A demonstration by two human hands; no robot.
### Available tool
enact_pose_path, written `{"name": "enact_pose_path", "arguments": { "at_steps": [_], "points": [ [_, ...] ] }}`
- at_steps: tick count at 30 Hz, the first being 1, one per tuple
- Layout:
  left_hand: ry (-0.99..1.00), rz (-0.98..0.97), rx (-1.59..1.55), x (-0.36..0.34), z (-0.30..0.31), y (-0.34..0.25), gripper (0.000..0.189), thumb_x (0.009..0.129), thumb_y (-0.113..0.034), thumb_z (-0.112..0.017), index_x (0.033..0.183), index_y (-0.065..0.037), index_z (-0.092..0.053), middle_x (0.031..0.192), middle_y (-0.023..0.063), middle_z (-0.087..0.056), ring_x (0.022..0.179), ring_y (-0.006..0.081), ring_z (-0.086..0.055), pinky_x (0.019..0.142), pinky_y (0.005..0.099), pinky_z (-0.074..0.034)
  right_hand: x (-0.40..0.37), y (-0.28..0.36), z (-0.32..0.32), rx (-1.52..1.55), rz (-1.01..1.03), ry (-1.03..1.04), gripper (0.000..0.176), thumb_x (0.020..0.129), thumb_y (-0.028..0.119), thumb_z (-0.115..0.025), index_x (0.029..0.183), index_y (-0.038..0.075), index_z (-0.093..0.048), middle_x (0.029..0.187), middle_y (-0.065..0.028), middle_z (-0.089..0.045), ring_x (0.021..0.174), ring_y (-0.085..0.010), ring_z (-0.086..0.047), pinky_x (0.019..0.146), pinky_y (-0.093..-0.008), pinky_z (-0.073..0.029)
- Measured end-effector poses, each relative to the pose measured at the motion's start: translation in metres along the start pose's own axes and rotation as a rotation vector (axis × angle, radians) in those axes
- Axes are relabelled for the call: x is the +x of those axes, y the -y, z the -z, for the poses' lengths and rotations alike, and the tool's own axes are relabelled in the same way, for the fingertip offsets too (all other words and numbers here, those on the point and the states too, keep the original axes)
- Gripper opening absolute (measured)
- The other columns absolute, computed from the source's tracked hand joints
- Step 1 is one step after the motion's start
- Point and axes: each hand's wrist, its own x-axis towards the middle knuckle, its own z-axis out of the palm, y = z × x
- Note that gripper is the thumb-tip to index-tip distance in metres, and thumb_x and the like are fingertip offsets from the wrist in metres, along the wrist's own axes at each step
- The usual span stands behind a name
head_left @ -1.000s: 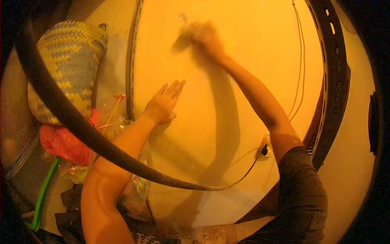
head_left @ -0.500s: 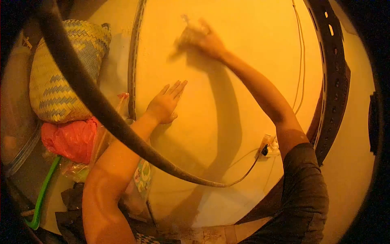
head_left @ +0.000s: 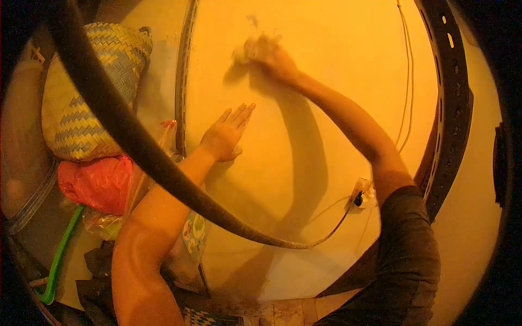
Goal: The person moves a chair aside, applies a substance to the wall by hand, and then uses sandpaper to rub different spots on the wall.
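Note:
My left hand [head_left: 224, 138] lies flat against the pale wall [head_left: 348, 60], fingers stretched out and pointing up to the right. Higher up, my right hand [head_left: 276, 61] is pressed to the same wall, its fingers blurred by motion. A crumpled, greyish cloth [head_left: 248, 51] shows under and beside those fingers. Just above it is a small dark mark [head_left: 252, 20] on the wall. The shadow of my right arm falls down the wall below.
A dark hose-like band [head_left: 136, 146] crosses the view close to me. Slotted metal uprights [head_left: 455, 103] flank the wall. Low on the right is a plugged socket [head_left: 360, 195]. On the left sit a woven basket [head_left: 89, 108], a red plastic bag [head_left: 98, 183] and a green handle [head_left: 64, 255].
My right hand and the cloth have shifted slightly down on the wall. My left hand stays flat in place; the whole view has shifted a little.

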Motion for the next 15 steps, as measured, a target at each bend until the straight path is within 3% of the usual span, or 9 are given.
{"name": "enact_pose_path", "arguments": {
  "at_steps": [4, 12, 14, 15],
  "points": [
    [-0.016, 0.0, 0.001, 0.0, 0.002, 0.0, 0.097, 0.074, -0.024, -0.076, 0.153, 0.008, -0.03, 0.17, 0.0159, -0.016, 0.154, 0.033, -0.025, 0.122, 0.0468, -0.029, 0.007, -0.015, -0.007, 1.259, -0.304, -0.461, 0.034, 0.097, 0.017, -0.056, 0.129, 0.017, -0.064, 0.118, -0.0111, -0.069, 0.112, -0.031, -0.064, 0.101, -0.0431, -0.05],
    [-0.024, 0.012, -0.007, -0.001, 0.0, 0.0, 0.097, 0.074, -0.025, -0.076, 0.154, 0.007, -0.03, 0.17, 0.0137, -0.015, 0.154, 0.0308, -0.024, 0.123, 0.0468, -0.028, -0.02, -0.016, -0.007, 0.959, 0.109, -0.041, 0.034, 0.102, 0.019, -0.047, 0.131, 0.011, -0.063, 0.146, -0.0075, -0.056, 0.142, -0.0299, -0.043, 0.12, -0.0474, -0.034],
    [-0.028, 0.004, -0.019, 0.0, -0.003, -0.002, 0.097, 0.074, -0.025, -0.076, 0.154, 0.007, -0.03, 0.17, 0.0135, -0.015, 0.154, 0.0307, -0.024, 0.123, 0.0468, -0.029, -0.01, -0.019, -0.006, 0.93, -0.329, -0.43, 0.033, 0.1, 0.019, -0.052, 0.131, 0.013, -0.062, 0.148, -0.0074, -0.055, 0.149, -0.0282, -0.034, 0.124, -0.0473, -0.027],
    [-0.029, 0.001, -0.022, -0.002, -0.001, 0.001, 0.097, 0.074, -0.025, -0.075, 0.154, 0.007, -0.03, 0.17, 0.0133, -0.015, 0.155, 0.0306, -0.024, 0.123, 0.0468, -0.029, -0.004, -0.018, -0.001, 0.937, -0.332, -0.437, 0.033, 0.1, 0.019, -0.052, 0.131, 0.013, -0.062, 0.148, -0.0074, -0.055, 0.149, -0.0282, -0.034, 0.124, -0.0473, -0.027]
  ]
}}
